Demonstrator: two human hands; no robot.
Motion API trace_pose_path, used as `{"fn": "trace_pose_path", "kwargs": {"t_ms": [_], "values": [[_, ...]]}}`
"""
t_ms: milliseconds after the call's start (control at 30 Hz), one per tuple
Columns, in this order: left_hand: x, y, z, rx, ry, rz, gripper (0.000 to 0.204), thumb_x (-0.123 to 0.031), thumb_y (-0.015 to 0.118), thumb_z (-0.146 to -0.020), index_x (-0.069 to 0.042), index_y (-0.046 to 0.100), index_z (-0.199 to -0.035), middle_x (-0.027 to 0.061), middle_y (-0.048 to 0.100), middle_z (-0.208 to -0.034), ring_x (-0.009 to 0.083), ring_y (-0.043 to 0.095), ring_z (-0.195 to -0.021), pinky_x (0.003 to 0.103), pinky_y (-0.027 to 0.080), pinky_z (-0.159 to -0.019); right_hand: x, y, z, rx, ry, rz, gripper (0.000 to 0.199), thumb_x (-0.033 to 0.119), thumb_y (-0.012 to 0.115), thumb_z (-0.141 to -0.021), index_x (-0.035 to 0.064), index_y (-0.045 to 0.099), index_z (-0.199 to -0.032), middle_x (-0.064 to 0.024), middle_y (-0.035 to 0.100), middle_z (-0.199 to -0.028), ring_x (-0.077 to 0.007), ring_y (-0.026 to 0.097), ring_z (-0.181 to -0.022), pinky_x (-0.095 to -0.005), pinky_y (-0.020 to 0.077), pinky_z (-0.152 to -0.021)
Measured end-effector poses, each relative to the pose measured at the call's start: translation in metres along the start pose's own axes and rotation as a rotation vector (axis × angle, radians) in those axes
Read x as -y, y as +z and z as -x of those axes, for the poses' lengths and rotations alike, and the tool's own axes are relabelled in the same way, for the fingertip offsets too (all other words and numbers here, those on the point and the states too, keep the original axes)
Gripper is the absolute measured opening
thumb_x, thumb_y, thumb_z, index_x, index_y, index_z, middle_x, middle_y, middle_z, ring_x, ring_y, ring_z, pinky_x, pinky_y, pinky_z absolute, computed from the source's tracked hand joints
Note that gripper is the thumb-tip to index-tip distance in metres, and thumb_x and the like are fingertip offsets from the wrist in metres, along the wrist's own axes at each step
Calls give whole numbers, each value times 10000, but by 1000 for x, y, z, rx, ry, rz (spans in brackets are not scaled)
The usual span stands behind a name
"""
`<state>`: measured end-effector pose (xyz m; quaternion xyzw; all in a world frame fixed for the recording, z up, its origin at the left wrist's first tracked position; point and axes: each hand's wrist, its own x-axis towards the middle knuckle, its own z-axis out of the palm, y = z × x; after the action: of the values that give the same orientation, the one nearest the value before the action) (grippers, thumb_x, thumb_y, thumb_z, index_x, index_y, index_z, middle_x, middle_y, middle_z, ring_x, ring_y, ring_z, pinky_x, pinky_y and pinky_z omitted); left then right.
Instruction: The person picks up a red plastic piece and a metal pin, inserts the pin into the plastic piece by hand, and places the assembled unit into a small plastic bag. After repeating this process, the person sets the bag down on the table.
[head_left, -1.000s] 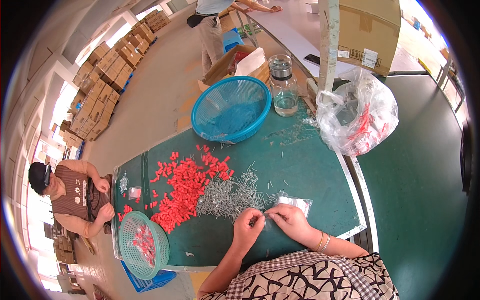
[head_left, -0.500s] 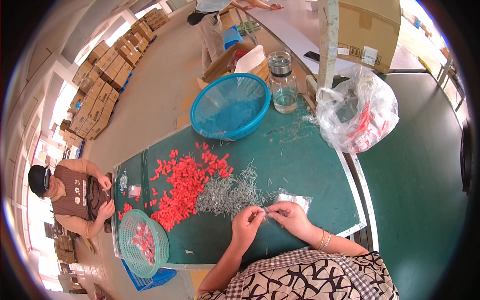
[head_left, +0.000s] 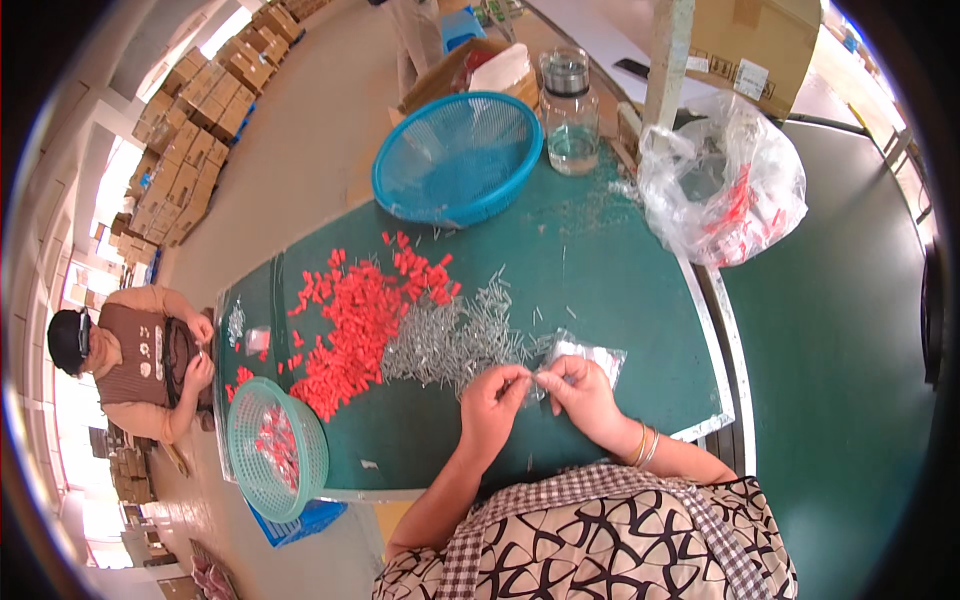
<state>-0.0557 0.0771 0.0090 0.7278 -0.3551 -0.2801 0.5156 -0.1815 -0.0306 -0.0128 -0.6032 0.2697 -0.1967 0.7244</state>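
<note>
My left hand (head_left: 492, 398) and my right hand (head_left: 580, 392) meet over the near edge of the green table (head_left: 600, 270), fingertips pinched together on a few thin metal pins. A small clear plastic bag (head_left: 590, 354) lies under and just beyond my right hand. A heap of silver metal pins (head_left: 450, 335) spreads right in front of my hands. To its left lies a bigger heap of red plastic pieces (head_left: 365, 315).
A blue mesh basket (head_left: 458, 157) and a glass jar (head_left: 570, 112) stand at the table's far side. A clear bag with red items (head_left: 725, 185) sits far right. A green basket (head_left: 275, 447) holds red pieces near left. A seated person (head_left: 140, 360) works at the left end.
My hands stay pinched together at the same spot. Fingers shift slightly on the pins; the heaps have not moved.
</note>
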Motion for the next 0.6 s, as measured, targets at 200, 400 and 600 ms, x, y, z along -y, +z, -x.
{"fn": "trace_pose_path", "kwargs": {"t_ms": [200, 400, 600], "values": [[0, -3, -1, -23, -19, 98, 80, -58, 623, -903, -1, 637, -957, -15, 601, -764, 36, 532, -647, 186, 443, -586, 0, -7, -3, 118, 167, -322, 223, 201, 566, -965, -5, 650, -982, -25, 650, -866, -68, 534, -533, -202, 441, -498], [3, -7, 0, -3, -65, 117, 66, -56, 641, -880, -4, 645, -920, -8, 591, -755, 50, 517, -647, 209, 429, -588, 6, -9, 0, 130, 194, -160, 203, 185, 602, -943, -8, 663, -956, -21, 645, -857, -62, 528, -533, -196, 429, -487], [4, -6, -1, 3, -11, 72, 63, -44, 643, -869, -6, 645, -919, 3, 594, -769, 63, 521, -665, 220, 432, -608, 2, -10, 0, 108, 133, -156, 154, 153, 609, -936, 11, 670, -928, -13, 627, -836, -68, 519, -537, -201, 429, -475]]}}
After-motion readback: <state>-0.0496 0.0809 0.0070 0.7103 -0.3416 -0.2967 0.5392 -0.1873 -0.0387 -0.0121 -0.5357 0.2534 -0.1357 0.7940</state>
